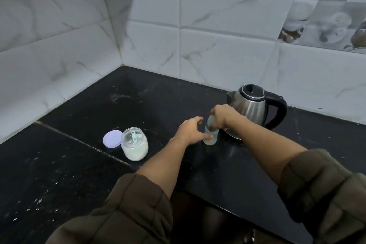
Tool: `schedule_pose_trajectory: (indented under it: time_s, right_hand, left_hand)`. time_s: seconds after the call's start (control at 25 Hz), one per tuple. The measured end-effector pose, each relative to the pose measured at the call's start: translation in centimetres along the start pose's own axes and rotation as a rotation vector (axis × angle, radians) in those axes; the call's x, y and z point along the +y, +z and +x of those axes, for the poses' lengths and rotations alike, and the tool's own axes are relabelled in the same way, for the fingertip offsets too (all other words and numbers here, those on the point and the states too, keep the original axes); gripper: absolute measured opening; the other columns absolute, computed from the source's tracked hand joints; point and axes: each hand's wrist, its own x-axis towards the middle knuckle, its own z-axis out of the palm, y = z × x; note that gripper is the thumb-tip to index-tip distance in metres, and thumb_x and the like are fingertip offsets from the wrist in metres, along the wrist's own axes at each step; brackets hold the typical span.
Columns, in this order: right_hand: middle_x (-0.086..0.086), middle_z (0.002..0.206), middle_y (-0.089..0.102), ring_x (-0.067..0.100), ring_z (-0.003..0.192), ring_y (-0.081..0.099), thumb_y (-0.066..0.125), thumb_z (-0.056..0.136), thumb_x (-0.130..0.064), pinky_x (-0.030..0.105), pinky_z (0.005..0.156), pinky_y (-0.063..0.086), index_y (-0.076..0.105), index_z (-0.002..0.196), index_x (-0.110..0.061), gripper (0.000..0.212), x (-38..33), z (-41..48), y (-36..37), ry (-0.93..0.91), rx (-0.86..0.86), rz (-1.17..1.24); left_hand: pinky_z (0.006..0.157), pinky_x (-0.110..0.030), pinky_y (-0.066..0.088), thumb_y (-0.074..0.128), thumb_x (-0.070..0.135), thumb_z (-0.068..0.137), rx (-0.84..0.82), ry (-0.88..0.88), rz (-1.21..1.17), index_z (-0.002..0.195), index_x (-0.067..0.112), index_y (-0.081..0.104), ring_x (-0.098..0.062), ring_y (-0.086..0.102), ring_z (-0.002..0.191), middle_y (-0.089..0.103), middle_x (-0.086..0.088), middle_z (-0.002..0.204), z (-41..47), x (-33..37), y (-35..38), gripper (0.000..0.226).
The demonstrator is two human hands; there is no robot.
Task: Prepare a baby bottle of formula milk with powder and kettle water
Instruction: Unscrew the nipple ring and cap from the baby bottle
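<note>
Bottle [211,140] upright on desk [75,168], between the two hands. Right hand [221,117]: fingers curled, gripping bottle top from above. Left hand [190,129]: fingers spread apart, thumb touching bottle's lower body. Kettle [252,106] just behind right hand. Open powder jar [135,147], scoop [134,137] inside, left of left hand; lid [112,138] beside jar.

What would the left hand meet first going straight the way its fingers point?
The baby bottle, just ahead of the left hand; its thumb looks at the bottle's base, though depth is unclear. The right hand grips the top.
</note>
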Motion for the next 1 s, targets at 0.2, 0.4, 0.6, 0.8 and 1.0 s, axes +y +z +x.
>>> schedule_pose_trajectory:
  time_s: [0.2,0.4,0.6,0.8,1.0]
  right_hand:
    - [0.008,0.084,0.078,0.023,0.061,0.076,0.079,0.075,-0.045,0.03,0.057,0.061,0.073,0.092,-0.014,0.035,-0.3,0.3,-1.1,-0.029,0.021,0.123]
    - [0.006,0.071,0.076,0.023,0.059,0.076,0.082,0.076,-0.049,0.03,0.059,0.063,0.073,0.092,-0.013,0.04,-1.9,0.8,-2.6,-0.084,0.013,0.16]
    - [0.005,0.071,0.074,0.02,0.056,0.073,0.085,0.078,-0.048,0.028,0.057,0.061,0.073,0.088,-0.014,0.038,-4.4,0.8,-3.4,-0.163,0.014,0.135]
    - [-0.004,0.06,0.065,0.019,0.059,0.071,0.087,0.077,-0.034,0.025,0.056,0.054,0.077,0.096,-0.015,0.029,-6.6,0.5,-4.2,-0.276,0.001,0.016]
    - [-0.005,0.102,0.07,0.02,0.092,0.068,0.086,0.076,-0.021,0.033,0.079,0.058,0.073,0.115,-0.029,0.042,-7.0,0.2,-5.0,-0.393,0.012,-0.097]
  left_hand:
    - [0.093,-0.042,0.058,0.078,0.069,0.074,0.108,0.013,-0.085,0.124,0.03,0.064,-0.017,0.067,0.105,0.072,0.008,0.111,0.1,0.1,1.6,0.065]
    - [0.091,-0.042,0.06,0.081,0.063,0.076,0.216,0.015,-0.134,0.121,0.031,0.067,-0.011,0.069,0.099,0.074,0.012,0.102,-0.5,-0.7,-0.5,0.057]
    - [0.091,-0.043,0.06,0.084,0.054,0.078,0.253,0.042,-0.173,0.116,0.032,0.071,-0.009,0.071,0.096,0.076,0.012,0.097,-1.4,-2.1,-2.3,0.046]
    - [0.092,-0.043,0.061,0.089,0.045,0.077,0.25,0.023,-0.24,0.106,0.03,0.077,-0.008,0.074,0.095,0.079,0.012,0.092,-2.2,-2.9,-3.8,0.035]
    - [0.094,-0.043,0.06,0.089,0.047,0.077,0.25,0.0,-0.228,0.116,0.024,0.075,-0.01,0.072,0.1,0.078,0.009,0.104,-2.7,-3.9,-3.7,0.047]
